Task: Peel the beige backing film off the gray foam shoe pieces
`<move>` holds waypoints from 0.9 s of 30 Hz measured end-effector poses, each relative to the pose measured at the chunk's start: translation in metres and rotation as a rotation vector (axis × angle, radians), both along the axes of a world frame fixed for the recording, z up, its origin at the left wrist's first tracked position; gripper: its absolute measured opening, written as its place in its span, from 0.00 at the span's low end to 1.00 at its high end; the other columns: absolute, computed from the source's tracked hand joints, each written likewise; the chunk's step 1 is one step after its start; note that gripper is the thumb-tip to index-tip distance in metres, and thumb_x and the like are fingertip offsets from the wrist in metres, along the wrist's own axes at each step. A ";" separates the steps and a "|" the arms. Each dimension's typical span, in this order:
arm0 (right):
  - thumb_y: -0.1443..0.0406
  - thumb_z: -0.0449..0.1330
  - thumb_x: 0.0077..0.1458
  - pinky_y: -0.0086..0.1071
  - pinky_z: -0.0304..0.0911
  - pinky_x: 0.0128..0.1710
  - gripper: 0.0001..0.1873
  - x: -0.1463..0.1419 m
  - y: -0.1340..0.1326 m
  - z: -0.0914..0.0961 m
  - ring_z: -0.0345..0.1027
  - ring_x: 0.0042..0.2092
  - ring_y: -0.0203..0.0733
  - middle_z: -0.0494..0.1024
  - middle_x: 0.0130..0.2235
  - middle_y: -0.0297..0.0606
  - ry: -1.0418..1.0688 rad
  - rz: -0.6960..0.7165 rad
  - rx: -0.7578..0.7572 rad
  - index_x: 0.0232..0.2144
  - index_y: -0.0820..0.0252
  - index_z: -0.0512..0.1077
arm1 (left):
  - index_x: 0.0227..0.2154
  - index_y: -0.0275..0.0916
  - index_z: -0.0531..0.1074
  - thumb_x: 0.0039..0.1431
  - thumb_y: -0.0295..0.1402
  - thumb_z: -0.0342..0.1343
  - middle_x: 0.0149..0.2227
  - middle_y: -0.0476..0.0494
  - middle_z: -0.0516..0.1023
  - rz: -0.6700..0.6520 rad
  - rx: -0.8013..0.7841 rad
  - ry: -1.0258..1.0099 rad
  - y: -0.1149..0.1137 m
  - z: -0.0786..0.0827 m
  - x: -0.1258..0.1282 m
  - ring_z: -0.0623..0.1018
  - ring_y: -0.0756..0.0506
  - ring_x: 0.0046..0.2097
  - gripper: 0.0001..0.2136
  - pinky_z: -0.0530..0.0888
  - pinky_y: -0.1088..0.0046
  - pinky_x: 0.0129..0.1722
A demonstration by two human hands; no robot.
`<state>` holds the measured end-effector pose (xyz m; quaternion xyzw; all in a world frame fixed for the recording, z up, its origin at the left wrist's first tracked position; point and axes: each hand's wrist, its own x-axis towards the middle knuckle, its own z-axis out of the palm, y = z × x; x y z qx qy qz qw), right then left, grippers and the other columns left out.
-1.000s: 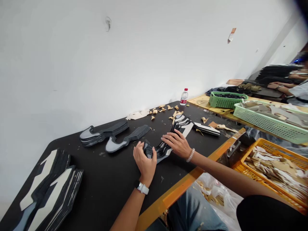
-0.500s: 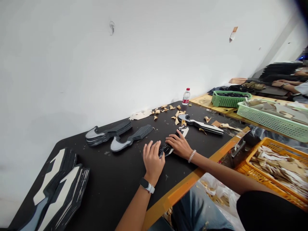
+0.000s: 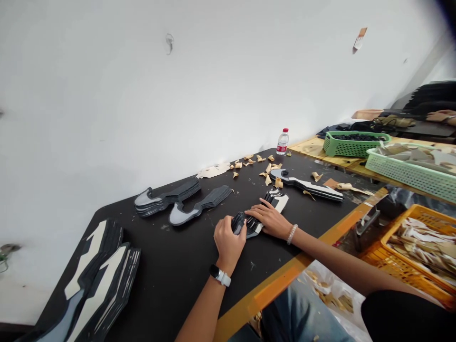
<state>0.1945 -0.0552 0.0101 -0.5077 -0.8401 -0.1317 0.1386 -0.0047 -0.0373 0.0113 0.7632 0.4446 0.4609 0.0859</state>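
The left hand [image 3: 230, 243] is clenched around one end of a fanned stack of black-and-white shoe pieces [image 3: 252, 227], directly between the hands, while the right hand [image 3: 269, 223] presses flat across it with fingers spread. The stack rests on a black table [image 3: 171, 251]. Past the right hand lies a neater stack [image 3: 306, 187]. Left of the hands sit two gray-toed stacks [image 3: 185, 202] and two large stacks [image 3: 103, 270], all apparently finished and squared; only the held stack looks uneven. Paper scraps [image 3: 258, 166] lie ahead.

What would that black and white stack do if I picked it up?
The stack of cut pieces would probably flex, since it looks thin and layered. Its layers might slide apart, as their edges show separately.
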 end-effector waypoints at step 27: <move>0.52 0.53 0.57 0.51 0.47 0.57 0.27 0.047 -0.026 0.033 0.63 0.52 0.48 0.74 0.49 0.45 0.052 -0.103 0.212 0.54 0.60 0.65 | 0.34 0.38 0.68 0.50 0.26 0.52 0.30 0.44 0.74 -0.113 0.195 0.087 0.014 -0.005 -0.016 0.76 0.45 0.35 0.06 0.71 0.72 0.36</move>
